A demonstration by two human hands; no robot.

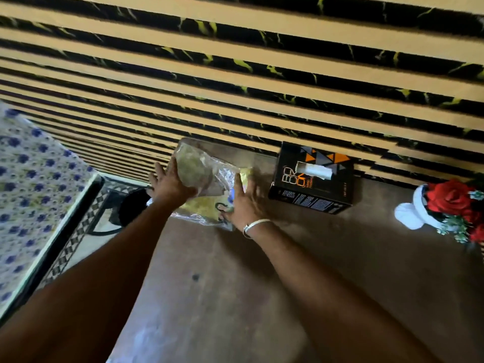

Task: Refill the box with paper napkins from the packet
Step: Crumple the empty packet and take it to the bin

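Observation:
A clear plastic packet point(201, 174) of pale yellow paper napkins lies on the brown table near the back wall. My left hand point(170, 184) grips the packet's left side, fingers spread over it. Along the packet's right edge rests my right hand point(243, 203), fingers extended and blurred; a bracelet circles that wrist. A black tissue box point(314, 189) with orange triangles stands to the right of the packet, a white napkin poking from its top slot.
The brown table point(235, 297) runs back to a wall of tan and black stripes point(235, 74). A white vase with red roses point(445, 208) stands at the far right. Left of the table are a floral-covered surface point(31, 184) and a dark object on the patterned floor point(131, 205).

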